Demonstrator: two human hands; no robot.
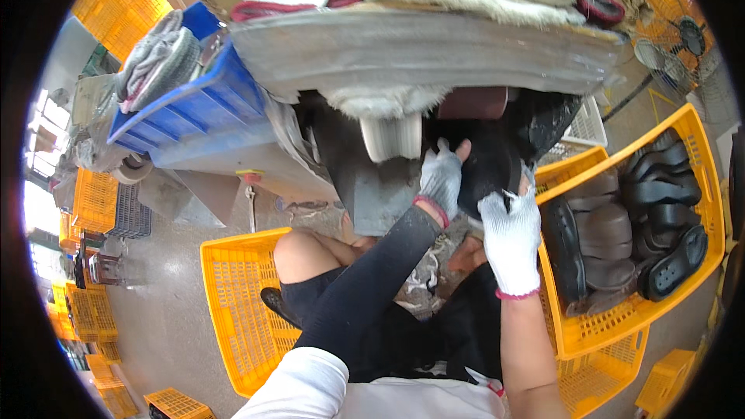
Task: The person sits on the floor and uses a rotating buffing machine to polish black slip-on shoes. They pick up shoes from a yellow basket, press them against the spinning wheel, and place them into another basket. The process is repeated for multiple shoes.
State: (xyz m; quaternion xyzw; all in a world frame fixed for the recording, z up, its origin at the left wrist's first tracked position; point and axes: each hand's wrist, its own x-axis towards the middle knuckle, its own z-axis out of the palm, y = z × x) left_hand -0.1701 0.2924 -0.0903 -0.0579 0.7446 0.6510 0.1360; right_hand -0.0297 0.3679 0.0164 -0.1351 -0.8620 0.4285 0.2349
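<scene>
A black shoe-like piece (487, 167) is between my hands, its outline merging with the dark machine opening behind it. My left hand (441, 174), in a grey-white glove with bare fingertips, is closed on its left side. On the near right end, my right hand (511, 225) grips it in a white knitted glove with a red cuff, fingers bent. Just left of the piece, a pale belt or wheel (392, 138) protrudes below a fuzzy white pad (386, 99). No contact between the piece and this wheel can be made out.
At my right, a yellow crate (549, 295) holds several black and brown clogs (605, 233). Another yellow crate (221, 306) stands by my left leg. A blue bin (198, 112) with gloves flanks the grey machine hood (434, 46). A fan (687, 35) stands at far right.
</scene>
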